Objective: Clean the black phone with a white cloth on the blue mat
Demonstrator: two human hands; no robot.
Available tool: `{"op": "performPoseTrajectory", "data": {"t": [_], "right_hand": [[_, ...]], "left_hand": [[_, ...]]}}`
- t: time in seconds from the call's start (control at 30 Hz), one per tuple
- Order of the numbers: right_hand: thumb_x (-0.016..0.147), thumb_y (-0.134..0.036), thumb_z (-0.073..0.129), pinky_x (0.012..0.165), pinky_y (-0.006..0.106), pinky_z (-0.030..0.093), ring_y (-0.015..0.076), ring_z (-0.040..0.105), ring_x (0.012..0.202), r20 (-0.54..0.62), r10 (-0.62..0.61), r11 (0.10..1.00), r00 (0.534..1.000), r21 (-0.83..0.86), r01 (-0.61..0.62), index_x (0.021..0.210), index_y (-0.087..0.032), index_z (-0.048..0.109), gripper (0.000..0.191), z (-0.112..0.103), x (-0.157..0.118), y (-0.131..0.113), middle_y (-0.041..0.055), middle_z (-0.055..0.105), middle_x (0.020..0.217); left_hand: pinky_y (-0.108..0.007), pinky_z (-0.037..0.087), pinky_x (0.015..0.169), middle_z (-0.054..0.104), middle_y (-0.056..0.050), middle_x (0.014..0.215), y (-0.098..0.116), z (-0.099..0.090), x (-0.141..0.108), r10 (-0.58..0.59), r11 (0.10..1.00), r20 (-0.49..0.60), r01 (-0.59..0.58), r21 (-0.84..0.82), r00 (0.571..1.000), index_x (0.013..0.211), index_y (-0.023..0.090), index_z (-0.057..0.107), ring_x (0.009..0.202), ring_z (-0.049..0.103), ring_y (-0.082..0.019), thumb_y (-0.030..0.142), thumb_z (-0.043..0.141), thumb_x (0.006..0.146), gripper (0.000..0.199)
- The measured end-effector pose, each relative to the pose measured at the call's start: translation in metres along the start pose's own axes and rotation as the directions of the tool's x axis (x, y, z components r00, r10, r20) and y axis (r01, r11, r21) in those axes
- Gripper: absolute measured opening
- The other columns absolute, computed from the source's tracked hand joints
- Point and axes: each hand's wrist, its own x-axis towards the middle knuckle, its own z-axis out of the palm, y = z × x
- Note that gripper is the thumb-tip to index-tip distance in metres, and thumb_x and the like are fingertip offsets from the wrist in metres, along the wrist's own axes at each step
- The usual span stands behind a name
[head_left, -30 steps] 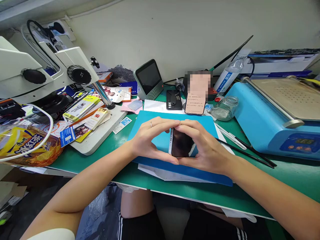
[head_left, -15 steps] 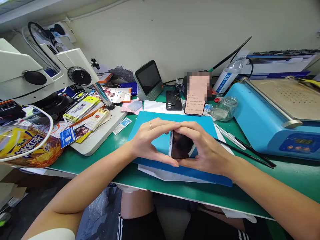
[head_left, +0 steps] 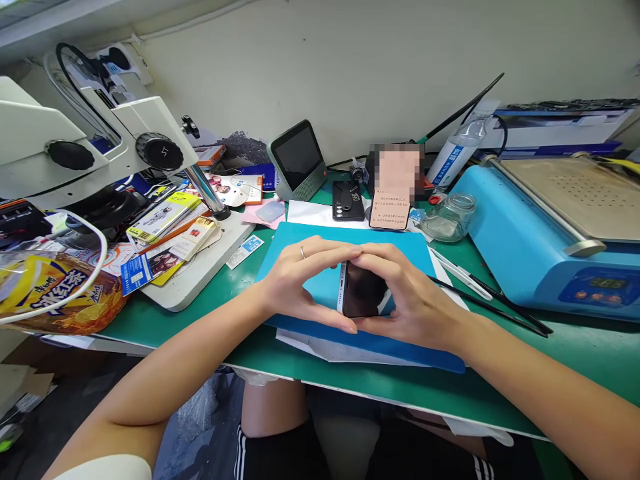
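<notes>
A smartphone (head_left: 367,291) with a dark, glossy screen is held above a blue mat (head_left: 300,233), its end with the charging port facing left. My right hand (head_left: 417,300) wraps round its right part, fingers on the far long edge and thumb on the near one. My left hand (head_left: 295,280), with a ring on one finger, curves in from the other side. Its thumb and fingertips meet the right hand's at the phone's long edges, leaving a gap between palm and phone. The phone's right end is hidden behind my right hand.
Behind the mat stand a lit phone (head_left: 390,210), a black phone (head_left: 348,201) lying down and a smart display (head_left: 299,160). To the right are a glass jar (head_left: 450,219), tweezers (head_left: 460,275) and a blue heating plate (head_left: 530,247). A microscope (head_left: 150,140) and a drink pack (head_left: 60,290) occupy the left.
Both hands and the smartphone between them have stayed where they were. Only the text on the lit phone's screen at the back looks different.
</notes>
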Motion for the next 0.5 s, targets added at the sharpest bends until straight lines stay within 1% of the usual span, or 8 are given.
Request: {"op": "performPoseTrajectory", "data": {"t": [0.23,0.4,0.5], "right_hand": [[0.088,-0.048,0.075,0.100,0.054,0.054,0.0343,0.056,0.127,-0.009,0.000,1.000,1.000,-0.004,0.000,0.154,-0.038,0.022,0.085,0.0001,0.0008,0.0007,0.0128,0.050,0.143],[0.088,-0.048,0.076,0.099,0.054,0.054,0.0343,0.057,0.125,-0.010,-0.007,1.000,1.000,-0.007,0.007,0.155,-0.036,0.022,0.087,-0.0005,0.0016,-0.0001,0.0136,0.051,0.143],[0.088,-0.046,0.076,0.099,0.054,0.054,0.0343,0.057,0.125,-0.009,-0.006,1.000,1.000,-0.006,0.006,0.156,-0.036,0.023,0.087,-0.0009,0.0015,-0.0003,0.0135,0.052,0.142]], "left_hand": [[-0.034,0.059,0.074,0.075,-0.013,0.116,0.0001,-0.0014,0.0005,-0.015,1.000,0.020,0.014,0.024,1.000,0.149,0.024,0.049,0.092,0.074,-0.025,0.066,0.084,0.073,0.094],[-0.033,0.058,0.071,0.076,-0.012,0.112,-0.0007,-0.0005,-0.0002,-0.006,1.000,-0.002,0.006,0.013,1.000,0.148,0.023,0.051,0.085,0.072,-0.022,0.066,0.084,0.073,0.092],[-0.032,0.058,0.072,0.075,-0.013,0.113,-0.0014,0.0003,-0.0007,0.003,1.000,-0.014,-0.003,0.000,1.000,0.147,0.021,0.052,0.086,0.072,-0.022,0.064,0.085,0.073,0.092]]}}
